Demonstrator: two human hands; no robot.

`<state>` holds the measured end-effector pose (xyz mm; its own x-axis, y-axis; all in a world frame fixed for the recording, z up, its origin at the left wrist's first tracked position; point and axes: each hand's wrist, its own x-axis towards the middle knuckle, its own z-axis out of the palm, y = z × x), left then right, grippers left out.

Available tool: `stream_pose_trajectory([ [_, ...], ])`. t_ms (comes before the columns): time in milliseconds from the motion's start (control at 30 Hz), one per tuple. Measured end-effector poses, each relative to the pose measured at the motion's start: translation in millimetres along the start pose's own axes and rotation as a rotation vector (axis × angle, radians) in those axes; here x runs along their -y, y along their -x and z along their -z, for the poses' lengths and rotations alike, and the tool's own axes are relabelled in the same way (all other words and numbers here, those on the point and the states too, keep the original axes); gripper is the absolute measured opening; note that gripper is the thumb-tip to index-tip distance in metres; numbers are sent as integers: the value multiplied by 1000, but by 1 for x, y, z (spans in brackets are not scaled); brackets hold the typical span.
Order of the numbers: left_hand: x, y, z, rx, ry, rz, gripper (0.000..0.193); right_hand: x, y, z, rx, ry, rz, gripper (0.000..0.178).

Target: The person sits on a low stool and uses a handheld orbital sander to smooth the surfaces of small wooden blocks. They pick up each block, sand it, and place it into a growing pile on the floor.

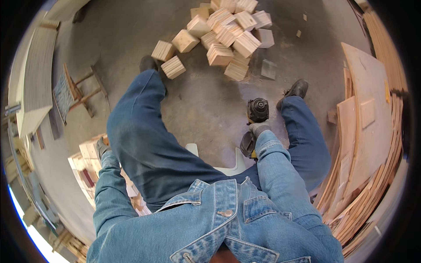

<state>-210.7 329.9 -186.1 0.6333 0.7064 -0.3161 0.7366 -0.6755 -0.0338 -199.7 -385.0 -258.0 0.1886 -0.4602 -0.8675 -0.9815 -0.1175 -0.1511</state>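
My right hand [261, 127], in a grey glove, is wrapped round the handle of a black nail gun [258, 109] with a little yellow on it. The tool is between my knees, above the floor, its round magazine close to my wrist. My left hand [103, 147], also gloved, is down beside my left knee, against a stack of pale wooden blocks [89, 149]. Its fingers are partly hidden, so I cannot tell whether they grip a block. On the floor ahead lies a loose heap of layered wooden blocks [221, 33].
I sit on a white plastic seat [239, 164], legs apart. Sheets and strips of plywood [366, 127] lean along the right. At left are a small wooden stool-like frame [79, 92] and stacked boards [39, 74]. Wood scraps lie on the concrete floor [193, 114].
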Motion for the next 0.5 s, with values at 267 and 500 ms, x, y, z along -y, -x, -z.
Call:
stream_pose_trajectory([
  [267,-175,-59,62,-287,40,-535,69,-19,-29,5,-35,121,65,20],
  [500,-349,-9,143,-205,21,-816,77,-20,-48,-12,-131,274,129,23],
])
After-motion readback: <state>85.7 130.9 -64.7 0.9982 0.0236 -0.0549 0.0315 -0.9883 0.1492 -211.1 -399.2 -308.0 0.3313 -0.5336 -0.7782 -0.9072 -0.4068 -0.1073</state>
